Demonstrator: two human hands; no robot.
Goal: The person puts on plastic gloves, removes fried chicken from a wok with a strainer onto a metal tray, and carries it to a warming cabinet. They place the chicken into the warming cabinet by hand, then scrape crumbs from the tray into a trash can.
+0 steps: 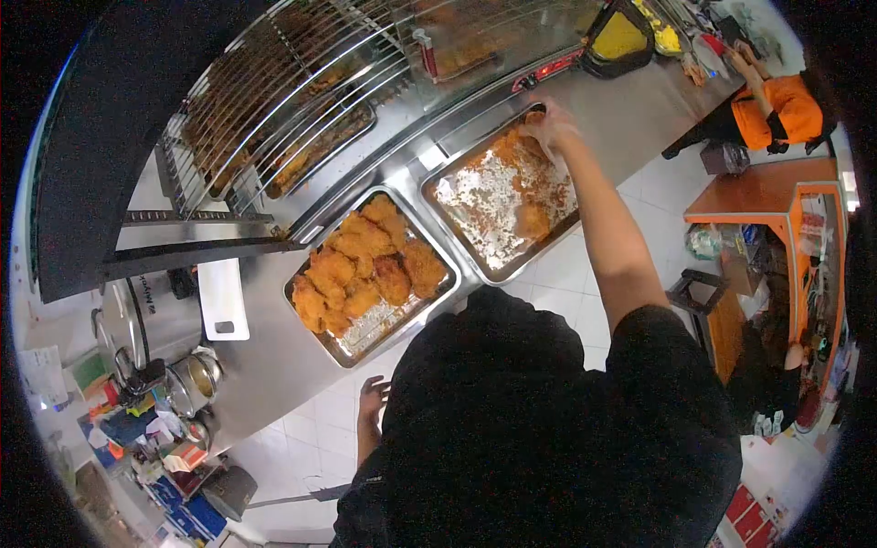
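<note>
My right hand [551,130], in a clear plastic glove, reaches to the far end of a metal tray [493,271]. Its fingers curl down over brown fried food there; the glove and blur hide what is between them. Crumbs and a few breaded pieces [533,220] lie in this tray. Beside it, a second metal tray [343,357] holds several golden-brown fried pieces, apparently chicken [362,262]. My left hand [374,400] hangs low beside my body, fingers loosely apart, below the counter edge, with nothing seen in it.
Wire racks [301,87] with trays of browned food stand behind the steel counter [274,374]. A white board [223,297] lies left, near a large cooker [146,320] and metal pots [190,384]. At the far right, a person in orange [776,114] works near a black-rimmed container [621,38].
</note>
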